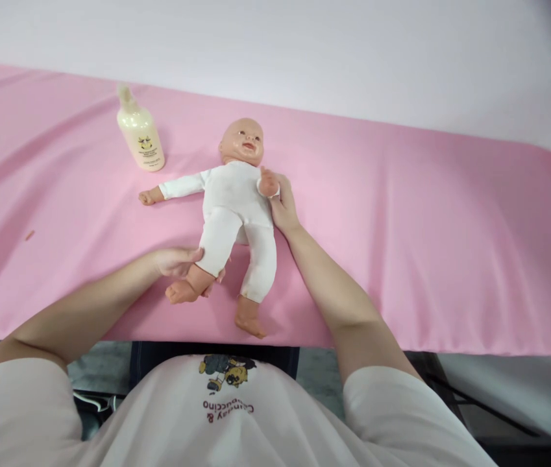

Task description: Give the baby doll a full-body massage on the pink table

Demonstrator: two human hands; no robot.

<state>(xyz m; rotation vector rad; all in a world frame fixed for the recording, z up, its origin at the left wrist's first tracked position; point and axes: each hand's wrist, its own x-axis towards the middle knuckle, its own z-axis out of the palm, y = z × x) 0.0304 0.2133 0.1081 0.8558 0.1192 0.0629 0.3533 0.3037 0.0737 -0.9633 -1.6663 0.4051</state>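
A baby doll [239,194] in a white cloth suit lies face up on the pink cloth, its head pointing away from me. My left hand [181,263] is wrapped round the doll's lower leg on the left, thumb on top and fingertips showing beneath the ankle. At the doll's other side, my right hand [283,206] holds its arm near the wrist; the doll's hand and sleeve hide part of my fingers.
A cream pump bottle [143,139] stands on the pink cloth [343,194] to the left of the doll's head. A small reddish bit [30,235] lies at the far left. The table's front edge is close to my body, and a white surface [304,58] is behind.
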